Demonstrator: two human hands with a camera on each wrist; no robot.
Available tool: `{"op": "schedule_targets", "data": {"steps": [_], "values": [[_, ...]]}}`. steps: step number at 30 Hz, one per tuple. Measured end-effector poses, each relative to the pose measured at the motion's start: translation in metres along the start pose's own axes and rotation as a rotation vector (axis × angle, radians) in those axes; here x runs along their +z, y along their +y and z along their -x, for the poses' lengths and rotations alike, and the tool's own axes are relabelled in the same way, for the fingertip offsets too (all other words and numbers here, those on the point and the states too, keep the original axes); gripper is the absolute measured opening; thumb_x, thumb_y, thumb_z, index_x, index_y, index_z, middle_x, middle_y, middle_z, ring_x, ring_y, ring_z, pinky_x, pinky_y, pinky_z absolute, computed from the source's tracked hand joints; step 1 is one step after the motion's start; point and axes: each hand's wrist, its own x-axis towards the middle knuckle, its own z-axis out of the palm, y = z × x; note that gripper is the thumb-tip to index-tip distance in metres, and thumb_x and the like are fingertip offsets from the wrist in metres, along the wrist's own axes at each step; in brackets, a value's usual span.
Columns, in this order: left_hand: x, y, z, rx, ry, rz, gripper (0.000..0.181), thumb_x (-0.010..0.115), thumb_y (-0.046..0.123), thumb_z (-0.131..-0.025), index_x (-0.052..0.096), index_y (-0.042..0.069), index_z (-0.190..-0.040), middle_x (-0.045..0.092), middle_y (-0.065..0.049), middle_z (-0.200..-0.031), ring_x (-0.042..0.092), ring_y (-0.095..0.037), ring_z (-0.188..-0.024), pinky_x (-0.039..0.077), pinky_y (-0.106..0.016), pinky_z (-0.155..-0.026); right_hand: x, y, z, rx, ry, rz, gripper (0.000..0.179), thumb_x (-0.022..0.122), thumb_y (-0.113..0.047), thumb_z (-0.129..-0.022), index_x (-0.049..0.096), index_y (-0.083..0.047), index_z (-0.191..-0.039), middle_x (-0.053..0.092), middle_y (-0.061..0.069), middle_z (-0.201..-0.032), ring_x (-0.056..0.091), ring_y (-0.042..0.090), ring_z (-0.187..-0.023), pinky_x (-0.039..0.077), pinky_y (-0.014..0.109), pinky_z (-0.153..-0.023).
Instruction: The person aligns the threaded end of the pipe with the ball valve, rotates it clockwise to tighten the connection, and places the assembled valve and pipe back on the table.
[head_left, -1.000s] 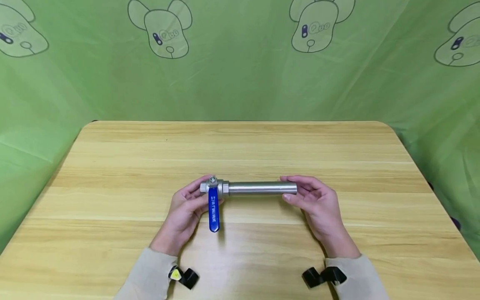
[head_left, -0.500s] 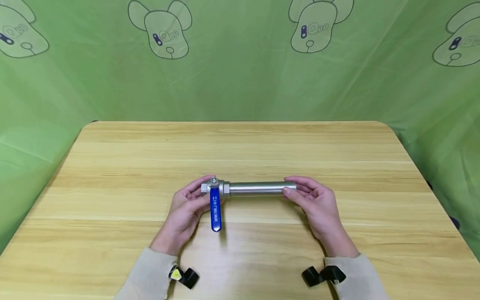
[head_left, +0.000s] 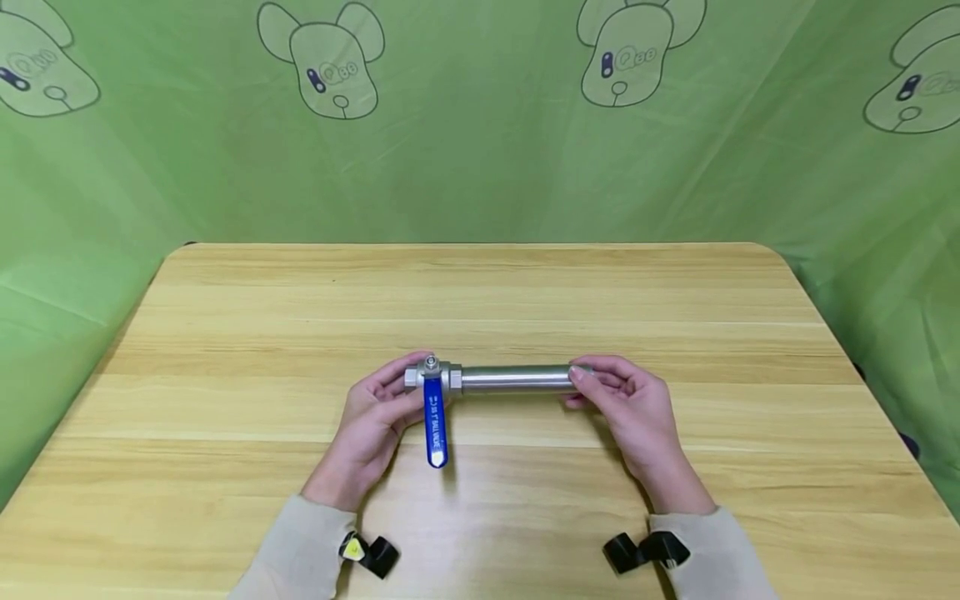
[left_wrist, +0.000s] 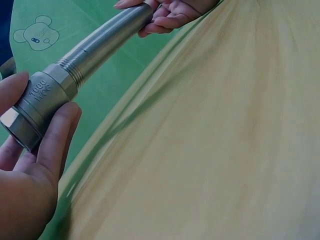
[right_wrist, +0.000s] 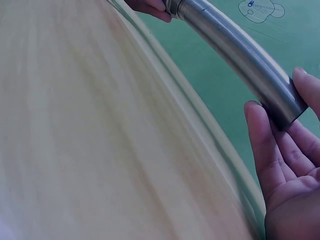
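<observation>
A steel ball valve with a blue lever handle is held by my left hand, thumb and fingers around its body. The lever points toward me. Joined to the valve's right side is a straight steel pipe, lying level across the view. My right hand pinches the pipe's far right end, thumb on top and fingers beneath and behind. In the left wrist view, the valve body shows "1000 WOG" and threads sit where the pipe enters. The right wrist view shows the pipe end between thumb and fingers.
A wood-grain table with rounded far corners lies under both hands. Behind it hangs a green cloth backdrop printed with bear-head outlines. Black wrist camera mounts sit on both beige sleeves.
My right thumb has moved from the near side of the pipe end up onto its top. The valve and pipe have shifted very slightly right, while the left hand keeps its hold.
</observation>
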Motion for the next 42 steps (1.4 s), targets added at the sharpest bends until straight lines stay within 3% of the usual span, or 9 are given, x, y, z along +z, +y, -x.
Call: {"op": "schedule_targets", "data": {"steps": [14,19,22,26,32,35,42], "values": [[-0.0006,-0.0001,0.0012,0.007,-0.013,-0.032,0.058,0.068,-0.013,-0.092,0.057,-0.003,-0.148,0.080,-0.002,-0.121,0.077,-0.017,-0.108,0.067,-0.029,-0.095,0.0015,-0.0007,0.0002,0.033,0.045,0.079,0.013,0.075,-0.020,-0.102,0.076,-0.007,-0.103,0.083,0.000,-0.085,0.079,0.018,-0.066,0.070,0.035,-0.065],[-0.0012,0.0004,0.0014,-0.003,-0.014,-0.032,0.060,0.068,-0.012,-0.092,0.055,-0.003,-0.150,0.079,-0.003,-0.122,0.078,-0.016,-0.104,0.067,-0.032,-0.097,0.0004,-0.0019,0.0037,-0.003,0.003,0.049,0.010,0.072,-0.015,-0.104,0.075,-0.006,-0.100,0.082,0.001,-0.084,0.079,0.018,-0.065,0.070,0.034,-0.063],[-0.0024,0.0012,0.0015,-0.007,-0.013,-0.014,0.059,0.066,-0.012,-0.094,0.054,-0.003,-0.151,0.080,-0.003,-0.121,0.079,-0.017,-0.103,0.067,-0.035,-0.100,-0.0008,-0.0016,0.0057,-0.053,-0.066,-0.010,0.006,0.072,-0.001,-0.100,0.074,-0.005,-0.105,0.082,0.003,-0.087,0.079,0.018,-0.069,0.070,0.034,-0.065],[-0.0039,0.0030,0.0024,0.002,-0.027,0.011,0.057,0.061,-0.013,-0.094,0.053,-0.005,-0.150,0.080,-0.001,-0.118,0.079,-0.015,-0.104,0.067,-0.035,-0.101,-0.0014,-0.0002,0.0060,-0.119,-0.141,-0.042,0.036,0.076,0.014,-0.088,0.072,-0.005,-0.119,0.082,0.002,-0.102,0.080,0.014,-0.087,0.070,0.028,-0.079],[-0.0039,0.0035,0.0031,0.004,-0.049,0.029,0.057,0.058,-0.012,-0.095,0.050,-0.005,-0.151,0.080,-0.001,-0.117,0.079,-0.013,-0.101,0.066,-0.036,-0.101,-0.0012,0.0036,0.0036,-0.276,-0.284,-0.178,0.071,0.072,0.032,-0.072,0.059,0.010,-0.138,0.075,0.010,-0.131,0.072,0.022,-0.123,0.062,0.027,-0.107],[-0.0040,0.0034,0.0035,-0.002,-0.039,0.054,0.058,0.056,-0.011,-0.097,0.046,-0.006,-0.154,0.080,-0.002,-0.118,0.078,-0.012,-0.100,0.067,-0.035,-0.100,-0.0011,0.0039,0.0039,-0.285,-0.297,-0.194,0.066,0.072,0.032,-0.071,0.063,0.010,-0.133,0.074,0.010,-0.129,0.072,0.020,-0.120,0.063,0.027,-0.105],[-0.0045,0.0030,0.0016,-0.018,-0.037,0.068,0.062,0.055,-0.011,-0.097,0.042,-0.006,-0.157,0.078,-0.002,-0.119,0.078,-0.012,-0.099,0.067,-0.033,-0.099,-0.0023,0.0022,0.0054,-0.205,-0.209,-0.108,0.051,0.076,0.028,-0.074,0.072,0.005,-0.119,0.078,0.006,-0.118,0.076,0.016,-0.105,0.067,0.028,-0.096]]}}
